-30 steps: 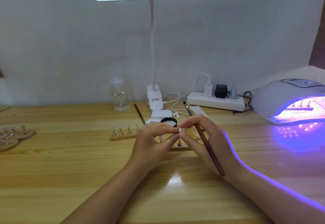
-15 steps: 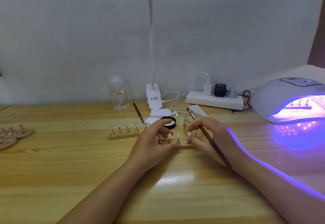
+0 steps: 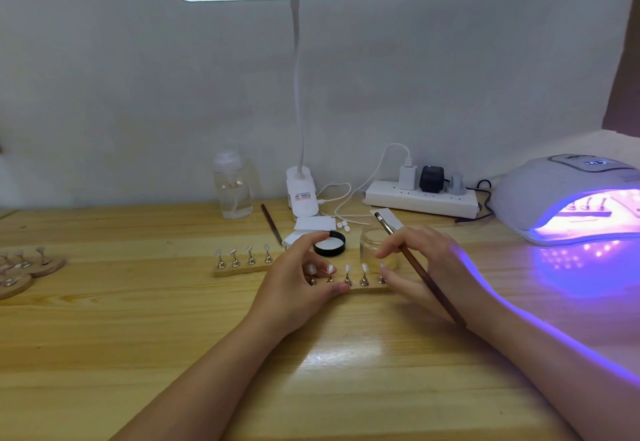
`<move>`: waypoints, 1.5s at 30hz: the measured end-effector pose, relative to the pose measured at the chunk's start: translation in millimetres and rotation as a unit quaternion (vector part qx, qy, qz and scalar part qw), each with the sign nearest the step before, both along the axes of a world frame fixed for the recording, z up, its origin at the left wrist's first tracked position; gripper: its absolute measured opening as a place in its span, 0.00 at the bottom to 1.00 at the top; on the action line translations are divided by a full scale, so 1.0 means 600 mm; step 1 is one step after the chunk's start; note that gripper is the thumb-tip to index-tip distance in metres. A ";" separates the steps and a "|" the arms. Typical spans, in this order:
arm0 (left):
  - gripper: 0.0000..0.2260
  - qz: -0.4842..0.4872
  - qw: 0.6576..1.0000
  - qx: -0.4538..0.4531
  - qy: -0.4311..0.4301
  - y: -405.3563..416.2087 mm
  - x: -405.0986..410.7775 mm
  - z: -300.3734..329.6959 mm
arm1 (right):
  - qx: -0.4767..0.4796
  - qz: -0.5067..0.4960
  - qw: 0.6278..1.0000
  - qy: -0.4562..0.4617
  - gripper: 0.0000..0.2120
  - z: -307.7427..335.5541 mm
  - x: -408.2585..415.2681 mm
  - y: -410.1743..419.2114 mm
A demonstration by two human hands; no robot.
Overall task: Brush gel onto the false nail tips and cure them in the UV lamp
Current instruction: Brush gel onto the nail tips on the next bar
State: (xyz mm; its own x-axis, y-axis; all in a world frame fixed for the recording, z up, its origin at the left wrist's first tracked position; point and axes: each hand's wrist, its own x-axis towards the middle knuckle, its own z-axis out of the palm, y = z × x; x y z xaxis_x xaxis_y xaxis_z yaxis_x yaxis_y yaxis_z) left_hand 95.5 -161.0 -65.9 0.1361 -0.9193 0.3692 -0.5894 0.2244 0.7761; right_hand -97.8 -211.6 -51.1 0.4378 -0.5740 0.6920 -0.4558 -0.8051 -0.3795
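Observation:
A wooden strip (image 3: 367,290) with several metal stands carrying clear nail tips (image 3: 347,269) lies at the table's middle. My left hand (image 3: 294,281) grips its left end, thumb on the front edge and fingers curved over the back. My right hand (image 3: 424,264) is at the strip's right end, thumb beside the last stand, and holds a brown brush (image 3: 429,283) that slants between its fingers with the bristle end up. The lit UV lamp (image 3: 554,194) glows purple at the right with another strip (image 3: 585,205) inside.
A glass jar (image 3: 372,243) and black lid (image 3: 329,243) stand just behind the strip. A second strip of tips (image 3: 242,269) and a spare brush (image 3: 272,225) lie left of them. Round stands (image 3: 24,269), a bottle (image 3: 232,191), a desk lamp (image 3: 303,198) and a power strip (image 3: 420,199) are around.
Both hands came down from pinching a nail tip together above the strip and moved apart to its two ends. The brush stayed in my right hand.

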 end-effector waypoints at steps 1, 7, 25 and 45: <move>0.30 0.000 1.000 0.002 0.002 0.001 0.000 0.001 | 0.005 0.000 1.000 0.001 0.10 -0.001 -0.001 -0.001; 0.30 0.003 1.000 0.007 0.003 0.003 -0.001 0.001 | 0.022 0.019 1.000 0.004 0.12 -0.012 0.001 -0.006; 0.11 -0.010 0.981 -0.166 -0.103 0.019 -0.023 0.014 | -0.019 0.086 0.990 -0.106 0.07 -0.010 0.033 0.038; 0.11 -0.003 0.977 -0.211 0.010 0.015 -0.018 0.017 | 0.216 -0.064 0.959 -0.173 0.14 0.076 0.011 -0.052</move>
State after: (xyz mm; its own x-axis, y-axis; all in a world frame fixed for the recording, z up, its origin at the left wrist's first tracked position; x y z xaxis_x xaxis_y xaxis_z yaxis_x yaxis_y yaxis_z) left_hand 84.8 -152.3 -55.8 0.1419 -0.6865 0.7131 -0.5724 0.5308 0.6250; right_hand -91.0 -243.0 -5.7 0.1321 -0.8736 0.4684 -0.3263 -0.4845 -0.8117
